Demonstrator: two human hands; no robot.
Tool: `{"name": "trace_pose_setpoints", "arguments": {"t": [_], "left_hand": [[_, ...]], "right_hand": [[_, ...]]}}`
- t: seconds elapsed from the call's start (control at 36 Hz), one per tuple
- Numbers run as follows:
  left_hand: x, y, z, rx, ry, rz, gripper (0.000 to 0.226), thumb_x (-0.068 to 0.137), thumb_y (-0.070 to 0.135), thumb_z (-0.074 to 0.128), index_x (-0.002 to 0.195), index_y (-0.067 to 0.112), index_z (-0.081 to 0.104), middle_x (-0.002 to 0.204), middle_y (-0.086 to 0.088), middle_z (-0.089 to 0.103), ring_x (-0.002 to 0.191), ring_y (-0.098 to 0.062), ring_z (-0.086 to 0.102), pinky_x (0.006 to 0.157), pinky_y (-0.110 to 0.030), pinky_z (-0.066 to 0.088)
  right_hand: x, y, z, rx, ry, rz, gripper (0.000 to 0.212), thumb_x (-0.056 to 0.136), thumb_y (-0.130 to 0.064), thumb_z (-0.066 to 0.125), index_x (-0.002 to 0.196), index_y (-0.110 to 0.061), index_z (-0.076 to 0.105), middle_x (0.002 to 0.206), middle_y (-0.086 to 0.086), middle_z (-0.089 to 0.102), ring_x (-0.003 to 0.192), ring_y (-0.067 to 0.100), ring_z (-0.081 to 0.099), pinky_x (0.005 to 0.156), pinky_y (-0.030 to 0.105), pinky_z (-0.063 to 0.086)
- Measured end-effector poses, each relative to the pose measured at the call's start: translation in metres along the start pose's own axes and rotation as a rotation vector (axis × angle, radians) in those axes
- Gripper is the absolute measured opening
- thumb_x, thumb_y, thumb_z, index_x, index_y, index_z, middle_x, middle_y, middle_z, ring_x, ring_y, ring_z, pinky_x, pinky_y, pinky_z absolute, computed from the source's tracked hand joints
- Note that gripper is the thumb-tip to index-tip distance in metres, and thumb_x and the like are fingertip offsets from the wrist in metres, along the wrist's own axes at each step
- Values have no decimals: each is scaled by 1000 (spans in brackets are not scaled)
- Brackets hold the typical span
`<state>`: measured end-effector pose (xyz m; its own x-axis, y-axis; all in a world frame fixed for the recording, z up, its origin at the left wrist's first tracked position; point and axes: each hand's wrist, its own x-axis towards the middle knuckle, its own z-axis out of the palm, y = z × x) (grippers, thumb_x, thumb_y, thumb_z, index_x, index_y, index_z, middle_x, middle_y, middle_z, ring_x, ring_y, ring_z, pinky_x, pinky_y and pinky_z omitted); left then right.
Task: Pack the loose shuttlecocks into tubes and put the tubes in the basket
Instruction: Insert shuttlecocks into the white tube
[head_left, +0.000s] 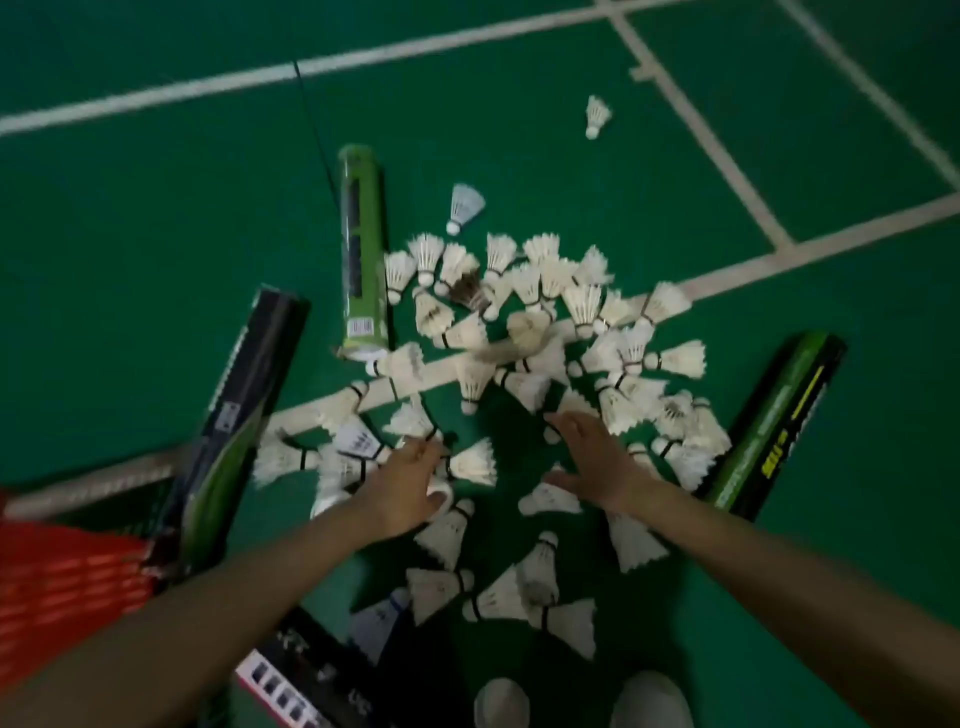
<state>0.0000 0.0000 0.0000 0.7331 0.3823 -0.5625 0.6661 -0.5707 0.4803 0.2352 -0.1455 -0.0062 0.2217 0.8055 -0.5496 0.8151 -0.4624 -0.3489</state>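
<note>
- The right hand (597, 457) is spread flat with straight fingers, gripping nothing, low over the green court floor (156, 208) at the near side of the pile.
- The left hand (410, 483) reaches among the shuttlecocks (584, 304) with bent fingers; blur hides whether it grips one.
- The shuttlecocks lie heaped across a white line (857, 234).
- A green tube (363, 254) lies at the pile's far left edge.
- A black-and-green tube (774, 426) lies at its right edge.
- A black tube (249, 395) leans by the red basket (67, 587), at the near left.
- A lone shuttlecock (597, 115) lies well apart, farther out.
</note>
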Motion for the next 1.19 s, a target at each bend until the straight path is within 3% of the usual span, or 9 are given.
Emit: {"name": "trace_pose_setpoints", "arguments": {"t": [0.19, 0.31, 0.44, 0.56, 0.67, 0.75, 0.83, 0.97, 1.19], "left_hand": [[12, -6, 44, 184, -59, 73, 74, 94, 28, 51, 152, 20, 5, 158, -12, -1, 144, -28, 10, 116, -37, 20], [14, -6, 50, 205, -165, 58, 65, 96, 29, 50, 150, 13, 18, 154, -14, 23, 140, -27, 24, 111, -29, 24], [-7, -4, 65, 157, -232, 74, 58, 93, 28, 54, 146, 15, 33, 150, -12, 33, 137, -25, 31, 109, -27, 27], [-33, -14, 62, 106, -194, 72, 52, 93, 27, 55, 141, 14, 40, 148, -9, 35, 136, -21, 32, 108, -23, 26], [-60, -33, 59, 52, -50, 30, 47, 92, 29, 57, 136, 14, 47, 145, -9, 38, 132, -25, 39, 105, -30, 35], [-80, -50, 62, 191, -38, 3, 57, 88, 37, 61, 139, 18, 43, 145, -7, 37, 130, -26, 37, 105, -35, 35], [-101, -67, 68, 233, -46, -24, 52, 78, 45, 70, 124, 27, 55, 137, -3, 42, 125, -23, 37, 101, -33, 34], [-137, -87, 95, 327, -226, -101, 51, 67, 46, 74, 114, 36, 57, 123, 3, 46, 117, -21, 36, 95, -37, 23], [-148, -87, 119, 558, -428, 10, 91, 58, 50, 81, 136, 27, 41, 128, -4, 43, 125, -25, 32, 111, -59, 6]], "right_hand": [[-7, 20, 59, -166, -36, -117, 78, 91, -49, 53, 150, -16, 15, 152, 7, 20, 141, 27, 21, 113, 36, 24], [-13, 27, 81, -137, -134, -55, 70, 94, -33, 53, 150, -13, 16, 148, 13, 22, 129, 32, 39, 104, 36, 34], [-20, 14, 97, 104, 54, -19, 51, 87, -13, 62, 133, -6, 41, 132, 16, 34, 108, 35, 51, 87, 36, 42], [-19, -17, 86, 354, 322, -40, 45, 78, -12, 72, 118, -7, 52, 109, 6, 37, 94, 23, 48, 71, 23, 32], [-15, -60, 78, 273, 316, -231, 50, 79, -19, 71, 122, -10, 48, 119, 7, 36, 102, 19, 45, 84, 29, 41], [-5, -84, 86, 253, 242, -233, 52, 81, -21, 70, 127, -9, 47, 132, 9, 32, 114, 22, 44, 95, 30, 41], [6, -98, 102, 277, 145, -183, 52, 85, -21, 67, 131, -9, 45, 135, 13, 33, 121, 27, 43, 100, 31, 37], [12, -110, 122, 318, 106, -161, 48, 90, -18, 61, 133, -8, 41, 135, 18, 36, 111, 30, 49, 92, 29, 37], [11, -107, 127, 343, 181, -136, 52, 87, -16, 65, 133, -5, 42, 135, 19, 37, 114, 29, 49, 93, 25, 36]]}}
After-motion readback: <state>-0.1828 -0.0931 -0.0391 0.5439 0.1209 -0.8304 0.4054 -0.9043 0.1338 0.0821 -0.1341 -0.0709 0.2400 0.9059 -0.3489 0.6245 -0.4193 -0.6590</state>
